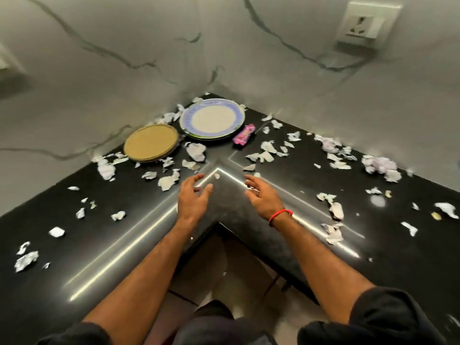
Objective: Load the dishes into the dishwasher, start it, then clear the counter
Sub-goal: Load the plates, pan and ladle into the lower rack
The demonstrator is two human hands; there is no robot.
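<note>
Loading step: left hand (pixel 193 197) and right hand (pixel 261 195), fingers released, reaching over table (pixel 273 245); next, grasp plates (pixel 212 119).

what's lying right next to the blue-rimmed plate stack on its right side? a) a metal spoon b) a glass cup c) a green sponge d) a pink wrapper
d: a pink wrapper lies on the black counter just right of the blue-rimmed plate stack, among scraps of torn paper; no spoon, cup or sponge shows there.
</note>
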